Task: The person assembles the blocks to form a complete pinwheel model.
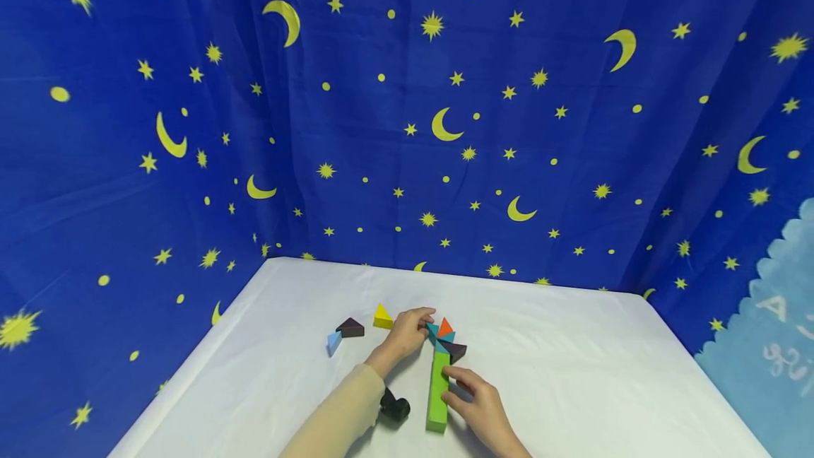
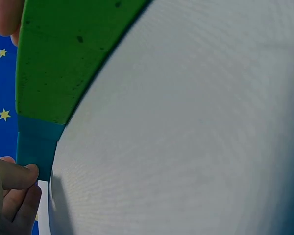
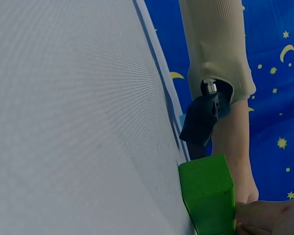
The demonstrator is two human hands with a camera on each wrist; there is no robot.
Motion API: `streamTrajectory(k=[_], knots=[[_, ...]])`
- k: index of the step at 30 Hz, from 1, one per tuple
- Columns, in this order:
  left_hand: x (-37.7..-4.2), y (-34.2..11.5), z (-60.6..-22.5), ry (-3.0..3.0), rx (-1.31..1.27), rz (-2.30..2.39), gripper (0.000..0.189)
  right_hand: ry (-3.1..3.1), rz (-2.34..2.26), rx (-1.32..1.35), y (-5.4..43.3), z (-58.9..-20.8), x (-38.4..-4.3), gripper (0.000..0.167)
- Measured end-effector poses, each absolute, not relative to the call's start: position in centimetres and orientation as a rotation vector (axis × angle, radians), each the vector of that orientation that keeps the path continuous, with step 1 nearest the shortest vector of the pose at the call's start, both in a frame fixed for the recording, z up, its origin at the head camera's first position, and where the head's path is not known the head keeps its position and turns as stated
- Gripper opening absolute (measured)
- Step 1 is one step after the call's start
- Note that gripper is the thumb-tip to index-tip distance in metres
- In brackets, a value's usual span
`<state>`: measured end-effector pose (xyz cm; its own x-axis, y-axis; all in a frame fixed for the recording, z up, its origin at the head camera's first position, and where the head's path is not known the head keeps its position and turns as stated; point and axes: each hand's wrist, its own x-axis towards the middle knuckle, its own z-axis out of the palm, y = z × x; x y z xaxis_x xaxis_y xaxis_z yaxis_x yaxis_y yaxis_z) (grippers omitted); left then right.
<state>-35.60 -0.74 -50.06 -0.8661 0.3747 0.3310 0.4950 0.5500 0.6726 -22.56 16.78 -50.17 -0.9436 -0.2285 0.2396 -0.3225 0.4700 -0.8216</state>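
Note:
A long green block (image 1: pixel 438 393) lies on the white table, with teal triangular blocks (image 1: pixel 441 347) at its far end. An orange triangle block (image 1: pixel 445 329) and a dark triangle block (image 1: pixel 454 350) sit against the teal ones. My left hand (image 1: pixel 407 334) is at the left of this group; in the left wrist view its thumb and fingers pinch a teal block (image 2: pixel 36 147) beyond the green one. Fingertips of my right hand (image 1: pixel 481 405) touch the green block's right side, thumb and forefinger spread apart. In the right wrist view the green block's near end (image 3: pixel 206 183) shows beside those fingers.
Left of the group lie a yellow triangle block (image 1: pixel 382 317), another dark triangle block (image 1: pixel 351 329) and a light blue one (image 1: pixel 333 343). A black wrist device (image 1: pixel 395 407) hangs beneath the left sleeve. A blue starry curtain (image 1: pixel 381 140) stands behind the white table (image 1: pixel 572 373).

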Motion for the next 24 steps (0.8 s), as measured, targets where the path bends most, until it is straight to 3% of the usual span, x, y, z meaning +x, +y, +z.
streamTrajectory(k=[13,24], knots=[[-35.3,-1.9,-49.4,-2.641,-0.737,-1.208,0.042,-2.603,1.483,0.517,16.4,-50.4,-22.4,0.041],[-36.2,-7.6,-46.4,-2.600,-0.670,-1.173,0.047,-2.609,1.479,0.482,16.7,-50.3,-22.5,0.042]])
